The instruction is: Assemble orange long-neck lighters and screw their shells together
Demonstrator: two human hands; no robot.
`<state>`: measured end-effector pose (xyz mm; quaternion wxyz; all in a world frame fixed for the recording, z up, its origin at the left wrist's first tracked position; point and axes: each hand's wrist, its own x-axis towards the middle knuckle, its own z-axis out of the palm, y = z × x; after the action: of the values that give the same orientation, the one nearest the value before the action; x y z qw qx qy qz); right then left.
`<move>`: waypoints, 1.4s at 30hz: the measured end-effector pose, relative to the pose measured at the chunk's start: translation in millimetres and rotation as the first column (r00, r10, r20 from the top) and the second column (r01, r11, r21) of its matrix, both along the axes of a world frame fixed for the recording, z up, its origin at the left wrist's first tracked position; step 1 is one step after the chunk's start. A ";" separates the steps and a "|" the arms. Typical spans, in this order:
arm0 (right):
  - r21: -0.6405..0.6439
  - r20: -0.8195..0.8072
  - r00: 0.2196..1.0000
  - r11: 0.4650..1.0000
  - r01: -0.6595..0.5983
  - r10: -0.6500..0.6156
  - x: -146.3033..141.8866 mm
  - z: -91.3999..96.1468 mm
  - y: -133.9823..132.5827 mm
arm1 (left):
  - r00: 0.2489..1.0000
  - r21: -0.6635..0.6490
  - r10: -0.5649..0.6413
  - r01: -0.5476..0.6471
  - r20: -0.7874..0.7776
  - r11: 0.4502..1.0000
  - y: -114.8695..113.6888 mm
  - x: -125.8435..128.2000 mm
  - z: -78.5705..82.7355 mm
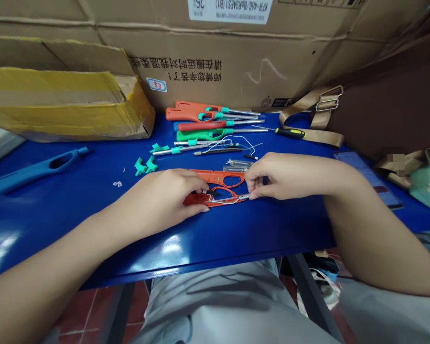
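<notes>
In front of me lies an open half of an orange gas lighter casing (220, 199), with a white wire (224, 201) and a small black part (211, 193) in it. My left hand (175, 191) grips its handle end between thumb and fingers; its fingertips are at the black part. At the other end my right hand (272, 179) is closed, thumb and finger pinching a short metal piece (243, 196) at the nozzle. Just behind lies the other orange casing half (224, 178). Clear fuel tanks (238, 165) lie beyond it, partly overlapped by my right hand.
Assembled lighters (193, 113) lie at the back, beside a screwdriver (290, 133). Loose metal tubes (186, 149) and turquoise triggers (145, 166) are nearer. On the left are a blue lighter casing (39, 171) and a yellow-taped box (75, 117); a phone (370, 179) lies right.
</notes>
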<state>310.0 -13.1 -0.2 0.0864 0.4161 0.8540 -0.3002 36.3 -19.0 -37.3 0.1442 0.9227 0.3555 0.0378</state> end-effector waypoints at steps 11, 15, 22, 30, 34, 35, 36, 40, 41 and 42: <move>0.092 0.083 0.993 0.993 0.080 -0.088 -3.1 -6.5 -4.2 | 1.000 -0.040 0.028 -0.028 -0.005 0.999 -0.1 3.1 0.9; 0.076 0.062 0.997 0.996 0.043 -0.047 -2.8 -1.0 -4.5 | 1.000 -0.040 0.022 -0.021 0.010 0.999 -0.5 3.1 1.8; -0.024 0.001 0.999 0.999 0.042 -0.042 -13.7 -2.8 -3.9 | 1.000 -0.031 0.022 -0.022 0.003 0.999 -2.0 2.6 2.3; -0.293 -0.031 0.980 0.939 0.180 -0.198 -13.1 -13.2 4.4 | 0.998 -0.004 0.052 -0.052 -0.029 0.999 -4.5 3.8 3.8; -0.287 -0.015 0.972 0.932 0.222 -0.236 -13.5 -19.3 5.3 | 0.998 0.011 0.048 -0.048 -0.039 0.999 -5.0 4.2 4.5; -0.273 -0.010 0.971 0.934 0.229 -0.241 -14.0 -20.6 5.0 | 0.998 0.010 0.044 -0.043 -0.041 0.999 -5.0 4.3 4.6; -0.263 -0.009 0.970 0.936 0.233 -0.244 -14.6 -21.5 4.5 | 0.998 0.010 0.039 -0.039 -0.040 0.999 -4.8 4.3 4.7; -0.259 -0.034 0.967 0.937 0.235 -0.252 -16.2 -20.3 2.5 | 0.998 0.003 0.045 -0.045 -0.037 0.999 -4.0 4.3 4.0; -0.263 -0.042 0.970 0.939 0.221 -0.240 -16.4 -18.8 1.9 | 0.998 0.000 0.050 -0.050 -0.036 0.999 -4.1 4.3 3.8; -0.263 -0.052 0.974 0.944 0.199 -0.219 -16.4 -17.0 1.3 | 0.998 -0.003 0.055 -0.055 -0.032 0.998 -4.3 4.3 3.6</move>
<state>293.6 -11.8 -17.2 0.0728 0.4773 0.7617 -0.4321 40.6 -23.3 -33.7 0.1391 0.9128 0.3831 0.0263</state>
